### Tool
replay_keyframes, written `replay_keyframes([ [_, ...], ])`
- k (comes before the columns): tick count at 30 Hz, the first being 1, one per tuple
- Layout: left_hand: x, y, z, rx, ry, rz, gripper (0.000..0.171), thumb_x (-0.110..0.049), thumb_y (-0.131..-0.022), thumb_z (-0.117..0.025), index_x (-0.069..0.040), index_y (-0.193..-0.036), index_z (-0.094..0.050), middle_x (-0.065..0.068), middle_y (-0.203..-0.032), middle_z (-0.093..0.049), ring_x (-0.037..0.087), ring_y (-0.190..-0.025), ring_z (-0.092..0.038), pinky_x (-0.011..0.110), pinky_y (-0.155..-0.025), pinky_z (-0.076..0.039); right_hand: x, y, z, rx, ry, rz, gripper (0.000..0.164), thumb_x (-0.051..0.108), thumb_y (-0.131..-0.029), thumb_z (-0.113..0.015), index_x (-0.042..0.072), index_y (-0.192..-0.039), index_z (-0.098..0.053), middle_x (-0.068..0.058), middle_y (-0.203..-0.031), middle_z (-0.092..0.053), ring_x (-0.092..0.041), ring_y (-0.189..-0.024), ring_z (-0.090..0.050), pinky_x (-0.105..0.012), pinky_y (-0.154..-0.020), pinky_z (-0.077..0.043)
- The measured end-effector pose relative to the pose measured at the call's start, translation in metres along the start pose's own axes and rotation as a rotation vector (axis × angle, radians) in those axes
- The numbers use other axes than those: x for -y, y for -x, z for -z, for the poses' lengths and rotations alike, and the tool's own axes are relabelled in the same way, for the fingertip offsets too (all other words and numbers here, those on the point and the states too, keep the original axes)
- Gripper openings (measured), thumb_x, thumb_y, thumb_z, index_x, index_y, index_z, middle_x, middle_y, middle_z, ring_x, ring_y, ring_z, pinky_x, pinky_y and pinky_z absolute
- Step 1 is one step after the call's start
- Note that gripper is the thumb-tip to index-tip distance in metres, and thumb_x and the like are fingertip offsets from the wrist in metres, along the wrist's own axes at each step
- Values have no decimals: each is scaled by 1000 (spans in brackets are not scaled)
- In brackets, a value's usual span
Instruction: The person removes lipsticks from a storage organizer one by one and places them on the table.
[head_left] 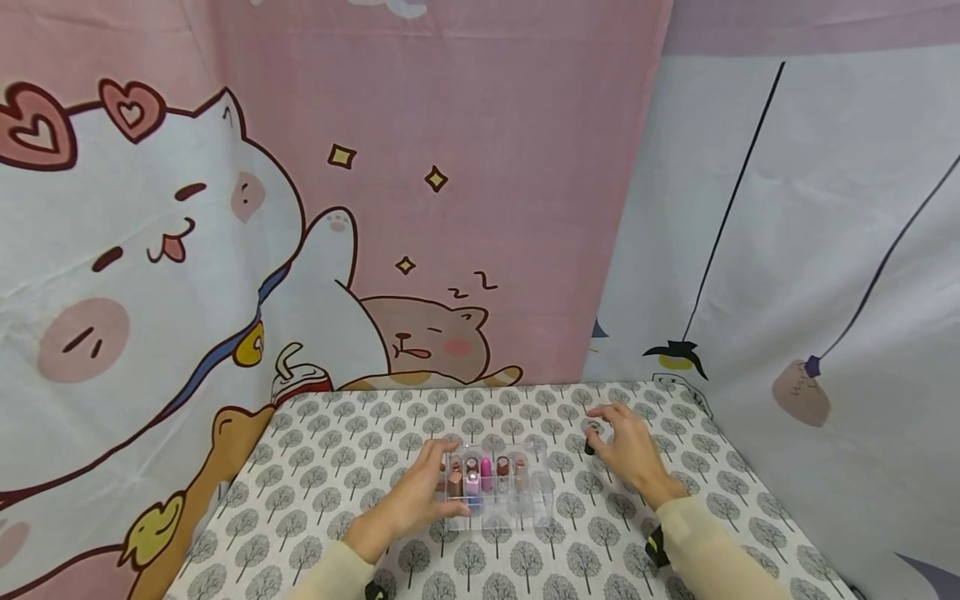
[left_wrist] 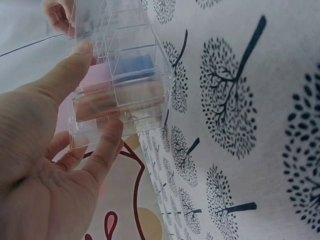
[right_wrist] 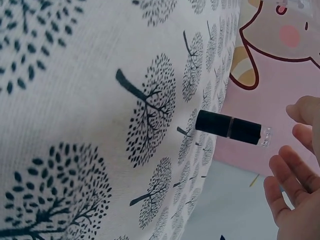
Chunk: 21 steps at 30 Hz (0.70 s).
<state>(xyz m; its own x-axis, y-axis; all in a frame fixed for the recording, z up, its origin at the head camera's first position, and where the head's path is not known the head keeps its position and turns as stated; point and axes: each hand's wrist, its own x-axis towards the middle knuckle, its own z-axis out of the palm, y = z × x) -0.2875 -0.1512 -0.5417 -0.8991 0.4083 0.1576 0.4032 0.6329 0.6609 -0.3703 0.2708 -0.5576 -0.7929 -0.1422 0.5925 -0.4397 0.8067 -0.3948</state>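
Observation:
A clear plastic lipstick organizer (head_left: 542,502) lies on the table, with several lipsticks in its compartments, among them a bright pink one (head_left: 486,473). My left hand (head_left: 412,498) grips its left end, thumb at the near edge and fingers along the end wall. In the left wrist view, a blue-and-pink tube (left_wrist: 134,68) and a brownish one (left_wrist: 120,100) show through the plastic. To the right, a black lipstick tube (right_wrist: 229,127) with a clear top stands upright on the tablecloth. My right hand (head_left: 630,450) is close to its top, fingers spread and apart from it.
The tablecloth (head_left: 315,492) is white with a grey tree print. A cartoon-cat curtain (head_left: 480,167) hangs behind the table, and a pale curtain (head_left: 847,275) closes off the right side.

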Motion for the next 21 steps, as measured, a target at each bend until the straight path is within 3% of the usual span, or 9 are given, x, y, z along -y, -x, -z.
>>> replay_keyframes([
  [10,-1,1,1,-5,12,-10,112,-33,-88,-102,-12,-177,-38,21,-180,-43,30,-120,-77,50,-108,-72,13,1,3,-37,-6,36,32,11,-97,-93,8,-128,-83,-20,-133,-79,-42,-106,-80,-57,-80,-73],
  [17,-1,0,2,1,22,-4,112,-34,-88,-102,-14,-177,-38,20,-181,-42,31,-121,-78,50,-106,-73,24,0,3,-53,-21,79,35,7,-96,-93,6,-129,-83,-18,-132,-80,-42,-115,-79,-62,-96,-72],
  [21,0,0,1,7,39,2,111,-32,-88,-102,-14,-177,-38,20,-180,-42,32,-121,-78,50,-106,-73,31,1,4,-48,-24,68,37,8,-95,-94,8,-130,-83,-17,-135,-79,-41,-120,-78,-62,-97,-73],
])
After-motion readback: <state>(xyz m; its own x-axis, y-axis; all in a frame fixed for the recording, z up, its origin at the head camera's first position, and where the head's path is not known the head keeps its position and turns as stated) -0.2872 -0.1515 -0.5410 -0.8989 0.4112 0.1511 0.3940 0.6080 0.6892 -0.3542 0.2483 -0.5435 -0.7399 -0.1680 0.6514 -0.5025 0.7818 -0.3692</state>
